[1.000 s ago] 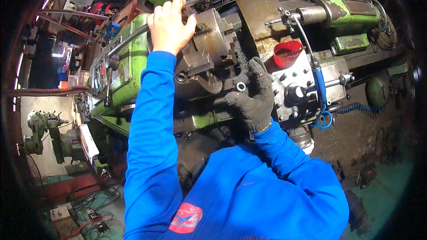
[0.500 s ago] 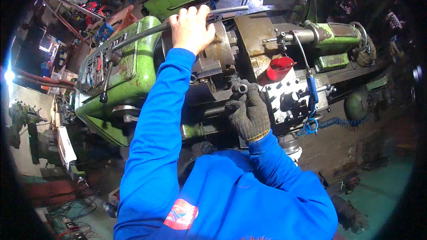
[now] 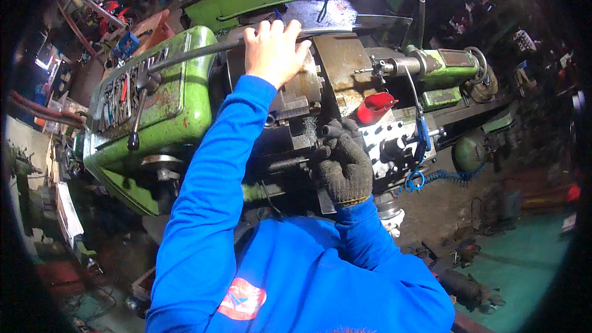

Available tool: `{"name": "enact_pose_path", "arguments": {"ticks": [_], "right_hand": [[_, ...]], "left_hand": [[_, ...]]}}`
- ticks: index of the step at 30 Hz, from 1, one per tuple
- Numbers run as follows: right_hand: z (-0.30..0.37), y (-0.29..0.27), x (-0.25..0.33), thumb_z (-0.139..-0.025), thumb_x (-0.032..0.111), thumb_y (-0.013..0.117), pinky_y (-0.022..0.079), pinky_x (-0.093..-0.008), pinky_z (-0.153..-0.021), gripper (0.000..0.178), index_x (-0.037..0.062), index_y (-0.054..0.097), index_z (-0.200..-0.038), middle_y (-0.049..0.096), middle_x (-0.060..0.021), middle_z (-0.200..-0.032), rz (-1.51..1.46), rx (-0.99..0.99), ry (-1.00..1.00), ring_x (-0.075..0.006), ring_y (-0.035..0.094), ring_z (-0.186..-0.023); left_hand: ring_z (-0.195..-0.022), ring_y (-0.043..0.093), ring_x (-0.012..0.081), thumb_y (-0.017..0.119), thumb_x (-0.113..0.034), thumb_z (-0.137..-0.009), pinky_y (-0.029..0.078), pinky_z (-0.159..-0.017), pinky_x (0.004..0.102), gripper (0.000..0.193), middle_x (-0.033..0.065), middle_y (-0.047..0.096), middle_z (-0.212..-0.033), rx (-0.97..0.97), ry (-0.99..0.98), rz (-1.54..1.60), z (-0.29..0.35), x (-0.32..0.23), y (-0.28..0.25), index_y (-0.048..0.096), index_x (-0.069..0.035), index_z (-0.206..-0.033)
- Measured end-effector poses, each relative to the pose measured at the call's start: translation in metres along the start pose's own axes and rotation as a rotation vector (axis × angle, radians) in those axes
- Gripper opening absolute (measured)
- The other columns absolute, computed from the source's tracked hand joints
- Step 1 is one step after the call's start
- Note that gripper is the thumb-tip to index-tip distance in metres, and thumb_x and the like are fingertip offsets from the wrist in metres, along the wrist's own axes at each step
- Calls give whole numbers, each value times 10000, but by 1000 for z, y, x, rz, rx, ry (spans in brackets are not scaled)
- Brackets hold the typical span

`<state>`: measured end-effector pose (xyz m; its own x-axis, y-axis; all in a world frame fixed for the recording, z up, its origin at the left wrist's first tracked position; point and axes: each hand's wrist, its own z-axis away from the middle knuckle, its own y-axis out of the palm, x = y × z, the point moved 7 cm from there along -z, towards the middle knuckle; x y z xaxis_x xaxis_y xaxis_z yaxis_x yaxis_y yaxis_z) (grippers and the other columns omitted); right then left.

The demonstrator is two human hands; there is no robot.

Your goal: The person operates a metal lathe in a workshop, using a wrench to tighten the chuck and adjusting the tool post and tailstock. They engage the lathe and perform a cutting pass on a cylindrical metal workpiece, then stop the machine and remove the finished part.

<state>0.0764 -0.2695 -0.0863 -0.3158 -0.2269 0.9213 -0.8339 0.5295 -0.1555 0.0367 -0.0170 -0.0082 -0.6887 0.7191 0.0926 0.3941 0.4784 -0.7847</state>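
Observation:
My bare left hand (image 3: 274,52) is closed over a long dark bar (image 3: 200,51) that runs above the lathe chuck (image 3: 302,89); its fingertips curl over the far side. To the right and nearer me, my right hand (image 3: 345,166) wears a dark grey knitted glove. Its fingers are bent round a small dark metal sleeve (image 3: 333,131), partly hidden by the glove. This hand hovers between the chuck and the tool post (image 3: 383,142). A threaded rod (image 3: 288,164) lies just left of the glove.
The green headstock (image 3: 197,86) carries a tray of wrenches (image 3: 123,95) and a lever (image 3: 137,120). Beside the tool post are a red cup (image 3: 375,108) and a blue air gun (image 3: 423,134) with a coiled hose. The tailstock (image 3: 441,65) stands at the right.
The whole view has shifted somewhat. The sleeve in my right glove has tilted, so its open end no longer faces up. My left hand remains on the bar.

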Motion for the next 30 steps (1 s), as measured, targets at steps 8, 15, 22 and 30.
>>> {"name": "enact_pose_path", "arguments": {"ticks": [8,15,22,30], "right_hand": [[-37,-6,-84,-1061,4,506,560,-352,-1008,502,-9,380,-1546,587,-144,-1404,-323,-349,179,-206,625,-1210],[-89,9,-156,-1025,43,567,578,-301,-796,412,-3,487,-1426,695,-108,-1121,-903,-753,408,-171,675,-939],[-123,9,-202,-1033,66,569,587,-294,-808,420,13,484,-1441,676,-139,-1225,-736,-800,388,-172,688,-951],[-142,13,-227,-998,97,624,572,-273,-782,479,-14,479,-1442,685,-132,-1210,-686,-761,597,-159,688,-950]], "left_hand": [[-859,659,280,668,-405,-993,472,-729,462,260,60,666,-875,28,125,-12,4,-18,-13,683,-160,-1081],[-808,612,283,685,-388,-976,441,-709,436,237,56,604,-839,144,102,1,11,-23,-19,678,-161,-1045],[-724,553,261,708,-456,-929,394,-641,419,287,30,531,-790,73,92,52,11,-16,-12,694,-175,-984],[-707,540,251,724,-467,-894,381,-629,409,318,19,516,-778,117,91,62,0,-12,-8,701,-160,-971]]}}
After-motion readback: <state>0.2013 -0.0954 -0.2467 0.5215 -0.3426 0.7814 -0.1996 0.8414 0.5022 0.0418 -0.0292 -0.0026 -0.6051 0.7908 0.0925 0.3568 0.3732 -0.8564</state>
